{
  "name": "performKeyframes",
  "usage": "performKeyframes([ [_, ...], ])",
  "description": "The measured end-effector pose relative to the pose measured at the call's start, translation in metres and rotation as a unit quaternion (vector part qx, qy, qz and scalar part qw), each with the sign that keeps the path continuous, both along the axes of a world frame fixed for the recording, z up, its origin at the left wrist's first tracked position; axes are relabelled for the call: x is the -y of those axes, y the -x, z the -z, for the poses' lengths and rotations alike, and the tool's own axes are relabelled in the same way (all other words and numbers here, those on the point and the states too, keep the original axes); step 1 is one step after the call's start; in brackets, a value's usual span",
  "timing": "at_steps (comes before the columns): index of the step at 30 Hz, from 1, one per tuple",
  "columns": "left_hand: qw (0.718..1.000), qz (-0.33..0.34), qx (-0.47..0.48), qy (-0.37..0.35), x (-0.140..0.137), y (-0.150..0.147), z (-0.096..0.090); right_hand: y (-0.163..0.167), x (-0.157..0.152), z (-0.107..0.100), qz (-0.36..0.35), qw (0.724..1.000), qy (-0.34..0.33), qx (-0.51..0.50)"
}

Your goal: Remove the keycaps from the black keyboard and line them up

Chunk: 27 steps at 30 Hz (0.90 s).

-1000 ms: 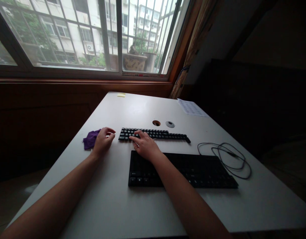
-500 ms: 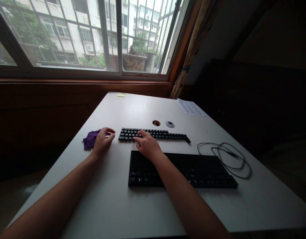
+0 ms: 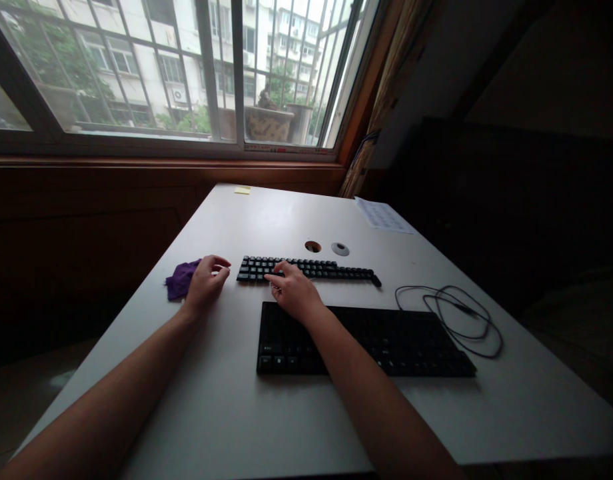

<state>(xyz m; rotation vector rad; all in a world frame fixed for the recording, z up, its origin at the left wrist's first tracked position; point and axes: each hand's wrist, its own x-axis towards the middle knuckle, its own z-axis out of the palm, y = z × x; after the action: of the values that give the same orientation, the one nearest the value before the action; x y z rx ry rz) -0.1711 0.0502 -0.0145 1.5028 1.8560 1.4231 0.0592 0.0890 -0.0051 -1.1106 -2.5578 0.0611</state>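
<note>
Rows of small black keycaps (image 3: 316, 269) lie close together across the middle of the white table. My right hand (image 3: 294, 291) reaches over a dark keyboard (image 3: 411, 340) to the left part of these rows. Its thumb and forefinger close around a keycap there, which the fingers partly hide. On the keyboard, keys show along the near rows; its upper part is too dark to make out. My left hand (image 3: 208, 283) rests beside a crumpled purple cloth (image 3: 180, 280), fingers curved, thumb and forefinger a little apart, nothing visible between them.
A thin black cable (image 3: 486, 330) lies looped right of the keyboard. Behind the keycaps are a round hole (image 3: 313, 247) in the table and a grey ring-shaped cover (image 3: 340, 249). Printed paper (image 3: 384, 216) and a yellow note (image 3: 242, 190) lie farther back, below a barred window.
</note>
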Motion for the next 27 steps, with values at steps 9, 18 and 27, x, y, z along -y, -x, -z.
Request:
performKeyframes([
  [9,1.000,-0.001,-0.003,0.004,0.0010,-0.0004,-0.0010,-0.0007,-0.0010,0.0005,-0.003,1.000,-0.001,-0.006],
  [18,1.000,-0.001,-0.005,0.004,0.0023,-0.0024,-0.0041,-0.0008,0.0004,-0.0017,0.003,1.000,0.005,0.000],
  [27,1.000,-0.002,-0.007,0.008,0.0015,-0.0020,-0.0034,0.0028,0.0022,-0.0019,-0.010,1.000,-0.003,-0.001],
])
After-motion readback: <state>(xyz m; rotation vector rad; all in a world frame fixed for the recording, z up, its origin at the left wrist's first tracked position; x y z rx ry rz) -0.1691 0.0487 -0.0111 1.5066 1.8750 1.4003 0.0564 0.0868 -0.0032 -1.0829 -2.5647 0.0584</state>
